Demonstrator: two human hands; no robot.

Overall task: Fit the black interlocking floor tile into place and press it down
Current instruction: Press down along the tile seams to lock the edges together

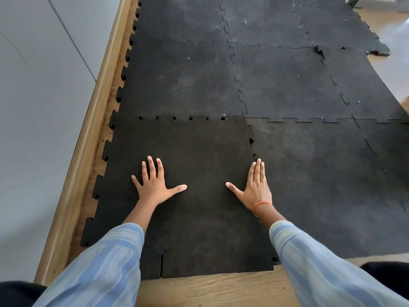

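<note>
Tile (188,156) is pretty much dropped in, left hand (155,185) and right hand (254,187) laid flat and spread, but far-seam gaps aren't pressed shut yet.

A pale grey wall (37,89) fills the nine o'clock side, edged by a light wooden skirting board (88,134). Wood-grain floor (210,291) shows at six o'clock and again at one o'clock.

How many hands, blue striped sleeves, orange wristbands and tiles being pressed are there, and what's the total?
Hands: 2, left hand and right hand
Blue striped sleeves: 2
Orange wristband: 1
Black tile under the hands: 1
Total: 6
</note>
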